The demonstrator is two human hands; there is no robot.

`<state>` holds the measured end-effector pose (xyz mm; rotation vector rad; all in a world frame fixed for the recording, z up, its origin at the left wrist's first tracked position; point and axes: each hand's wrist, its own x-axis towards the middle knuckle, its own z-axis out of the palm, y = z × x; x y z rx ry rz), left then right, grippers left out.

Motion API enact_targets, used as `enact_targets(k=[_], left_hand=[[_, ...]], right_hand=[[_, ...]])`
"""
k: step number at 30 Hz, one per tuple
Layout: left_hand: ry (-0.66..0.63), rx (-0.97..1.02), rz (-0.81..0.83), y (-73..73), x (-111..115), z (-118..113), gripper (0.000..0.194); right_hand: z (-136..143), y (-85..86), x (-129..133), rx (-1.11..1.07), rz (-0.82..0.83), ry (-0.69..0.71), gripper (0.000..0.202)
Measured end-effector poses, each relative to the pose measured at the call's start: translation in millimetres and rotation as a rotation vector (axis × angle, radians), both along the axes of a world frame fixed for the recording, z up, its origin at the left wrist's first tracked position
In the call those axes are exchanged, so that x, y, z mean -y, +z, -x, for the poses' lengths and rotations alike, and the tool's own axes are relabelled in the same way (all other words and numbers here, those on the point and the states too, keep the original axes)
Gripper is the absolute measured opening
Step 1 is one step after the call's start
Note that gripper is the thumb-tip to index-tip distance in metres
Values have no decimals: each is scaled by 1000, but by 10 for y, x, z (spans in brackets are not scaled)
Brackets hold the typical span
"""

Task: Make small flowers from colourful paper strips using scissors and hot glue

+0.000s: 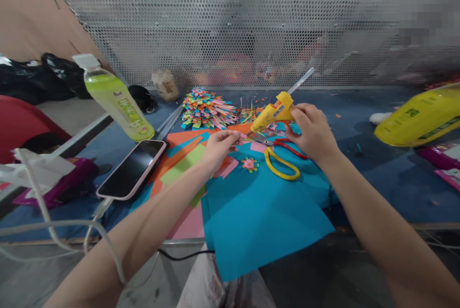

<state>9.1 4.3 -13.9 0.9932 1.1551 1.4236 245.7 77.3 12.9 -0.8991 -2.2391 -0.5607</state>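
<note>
My right hand [312,128] is wrapped round a yellow hot glue gun [273,111], with a clear glue stick [302,80] poking out of its back. The gun's nozzle points down toward the fingertips of my left hand [223,147]. Those fingers are pinched on what looks like a small pink paper strip [244,136], largely hidden. Scissors [287,176] with red and yellow handles lie under the gun. A little pink and orange paper flower [249,164] sits on the large blue paper [266,212], which overhangs the table's front edge.
Behind the hands stands a heap of colourful fringed paper pieces [204,111], with scraps beside it. A phone [132,169] on a cable and a green drink bottle [115,99] are at left. A yellow bottle [417,116] stands at right. Perforated metal [230,6] closes the back.
</note>
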Motion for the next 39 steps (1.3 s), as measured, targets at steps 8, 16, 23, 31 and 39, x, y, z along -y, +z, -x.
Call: enact_targets(k=[8,16,23,31,39], left_hand=[[-64,73,-24,7,13,-5,29],[-136,22,-16,17,25,-40,31],[-105,-384,-222,47,62,-42,26],[-84,-833,-427,16,130,-85,15],[-78,-871,-513,35,168,-128,11]], right_hand=[[-10,-12,-23,-18,-10,23,45],[-87,-87,-216,-185,343,-336,50],[-179,-154,-285,-177,428,-699,45],[232,41,220,-77,488,352,13],[348,-46,294,-89,556,392,8]])
